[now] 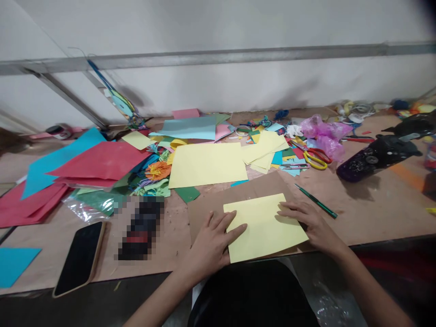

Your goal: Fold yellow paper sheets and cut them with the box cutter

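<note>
A pale yellow sheet of paper [264, 227] lies at the table's front edge, over a brown sheet of card [207, 218]. My left hand [216, 236] rests on the yellow sheet's left side with its fingers spread. On the sheet's right side, my right hand [306, 218] touches the paper with its fingers apart; its thumb is hidden. Behind the card lies a larger yellow sheet [207, 165]. A green pen [316, 201] is just beyond my right hand.
A black phone [80, 259] lies front left, near red sheets [98, 161]. Scissors [315, 159] and a dark bottle [371, 161] lie to the right. Paper scraps and pink plastic [323, 134] spread along the back. The table's front edge [381, 240] is close to my hands.
</note>
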`<state>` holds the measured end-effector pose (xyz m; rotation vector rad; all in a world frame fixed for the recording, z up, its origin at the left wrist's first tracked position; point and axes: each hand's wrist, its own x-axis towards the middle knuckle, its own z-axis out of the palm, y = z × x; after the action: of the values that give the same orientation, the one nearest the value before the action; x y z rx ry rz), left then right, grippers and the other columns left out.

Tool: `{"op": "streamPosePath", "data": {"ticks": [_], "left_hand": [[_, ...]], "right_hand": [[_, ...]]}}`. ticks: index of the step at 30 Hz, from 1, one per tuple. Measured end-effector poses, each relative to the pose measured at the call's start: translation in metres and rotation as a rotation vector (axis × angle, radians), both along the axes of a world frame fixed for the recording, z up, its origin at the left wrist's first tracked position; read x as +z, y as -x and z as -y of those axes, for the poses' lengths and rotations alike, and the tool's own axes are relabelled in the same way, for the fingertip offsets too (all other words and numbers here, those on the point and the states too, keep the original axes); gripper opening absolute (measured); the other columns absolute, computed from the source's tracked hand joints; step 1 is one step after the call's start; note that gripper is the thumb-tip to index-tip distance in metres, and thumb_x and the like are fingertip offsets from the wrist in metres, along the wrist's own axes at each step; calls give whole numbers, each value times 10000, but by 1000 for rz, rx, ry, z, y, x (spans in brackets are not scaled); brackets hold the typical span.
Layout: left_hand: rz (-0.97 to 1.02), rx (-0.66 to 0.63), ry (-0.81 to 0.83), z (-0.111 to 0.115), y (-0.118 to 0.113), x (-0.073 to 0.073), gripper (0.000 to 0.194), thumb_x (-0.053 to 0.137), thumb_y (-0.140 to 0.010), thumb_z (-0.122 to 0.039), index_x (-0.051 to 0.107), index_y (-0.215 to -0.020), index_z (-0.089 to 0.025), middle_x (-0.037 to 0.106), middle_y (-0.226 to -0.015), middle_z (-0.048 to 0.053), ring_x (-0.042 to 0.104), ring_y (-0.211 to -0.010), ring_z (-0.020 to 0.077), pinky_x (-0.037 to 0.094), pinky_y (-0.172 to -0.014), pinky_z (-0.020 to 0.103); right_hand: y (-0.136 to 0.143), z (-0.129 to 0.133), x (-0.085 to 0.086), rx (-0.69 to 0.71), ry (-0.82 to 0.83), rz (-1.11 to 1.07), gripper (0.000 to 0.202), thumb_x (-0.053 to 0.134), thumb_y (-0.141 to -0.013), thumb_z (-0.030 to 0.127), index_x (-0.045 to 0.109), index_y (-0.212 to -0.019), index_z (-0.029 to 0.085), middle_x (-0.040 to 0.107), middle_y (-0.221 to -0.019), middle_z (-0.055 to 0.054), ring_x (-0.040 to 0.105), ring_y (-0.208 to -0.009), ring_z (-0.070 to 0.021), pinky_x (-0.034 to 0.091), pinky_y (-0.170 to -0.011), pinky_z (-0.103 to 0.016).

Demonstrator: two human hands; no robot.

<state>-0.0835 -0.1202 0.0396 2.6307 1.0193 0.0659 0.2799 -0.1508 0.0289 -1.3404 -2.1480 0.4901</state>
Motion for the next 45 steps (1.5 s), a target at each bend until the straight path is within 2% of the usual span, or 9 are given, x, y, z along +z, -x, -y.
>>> {"op": "streamPosePath", "data": {"ticks": [4, 7, 9, 12, 17, 23, 27, 31, 45], "left_hand": [[85, 32, 51, -4, 4, -6, 582, 720, -938, -396, 569, -1499, -395, 477, -1619, 105, 472, -1445, 372, 233, -1218, 699], [209, 112, 82, -7, 4, -11, 260, 559, -1047, -361, 747, -1226, -376, 598, -1514, 45, 551, -1364, 306, 234, -1210, 663], [308, 189, 106, -10, 2, -12, 300, 482, -1079, -335, 772, -1009, -302, 684, -1390, 29, 610, -1270, 264, 268, -1193, 596], [379, 338, 118, -16, -6, -10, 317, 469, -1077, -314, 703, -882, -228, 757, -1130, 39, 659, -1079, 241, 385, -1034, 475], [246, 475, 52, -30, -19, 0, 305, 578, -1033, -315, 564, -752, -199, 650, -762, 16, 596, -801, 233, 343, -753, 350], [227, 534, 62, -36, -27, 4, 238, 720, -960, -254, 576, -780, -194, 641, -745, -22, 595, -772, 212, 313, -765, 341], [266, 566, 78, -36, -28, 3, 129, 775, -920, -221, 650, -916, -189, 659, -773, -36, 617, -799, 211, 324, -787, 346], [278, 585, 89, -36, -27, 1, 186, 783, -914, -216, 680, -1067, -196, 679, -793, -41, 637, -825, 213, 344, -806, 352], [253, 577, 41, -35, -27, -4, 201, 754, -936, -232, 675, -1119, -206, 683, -787, -42, 653, -815, 209, 361, -794, 357]], "right_hand": [[-1, -3, -6, 12, -9, -39, 241, 635, -971, 301, 807, -1136, 340, 761, -1259, -58, 686, -1149, -283, 523, -990, -481], [2, -7, -6, -60, 19, -103, 197, 626, -988, 337, 814, -1046, 317, 783, -1157, -48, 686, -1087, -270, 517, -987, -466], [7, -10, -4, -129, 69, -129, 205, 621, -1001, 381, 804, -979, 290, 786, -1079, -47, 683, -1027, -266, 524, -938, -440], [14, -14, 0, -196, 144, -137, 295, 587, -1019, 440, 774, -887, 254, 773, -1053, -62, 670, -996, -274, 517, -883, -416], [20, -18, 1, -252, 165, -112, 291, 565, -1018, 439, 741, -898, 241, 742, -1107, -80, 650, -1035, -290, 494, -887, -411], [21, -16, -3, -311, 98, -4, 274, 566, -1007, 450, 683, -878, 238, 696, -971, -85, 615, -951, -294, 465, -835, -421], [21, -15, -3, -325, 77, 13, 336, 545, -1017, 502, 605, -811, 244, 632, -868, -67, 578, -877, -276, 442, -779, -401], [22, -16, -4, -325, 51, 41, 388, 548, -1019, 488, 485, -720, 249, 532, -760, -31, 523, -793, -249, 405, -731, -377], [24, -17, -5, -322, 63, 28, 401, 539, -1031, 448, 405, -708, 252, 505, -747, -18, 498, -776, -240, 385, -731, -366]]}}
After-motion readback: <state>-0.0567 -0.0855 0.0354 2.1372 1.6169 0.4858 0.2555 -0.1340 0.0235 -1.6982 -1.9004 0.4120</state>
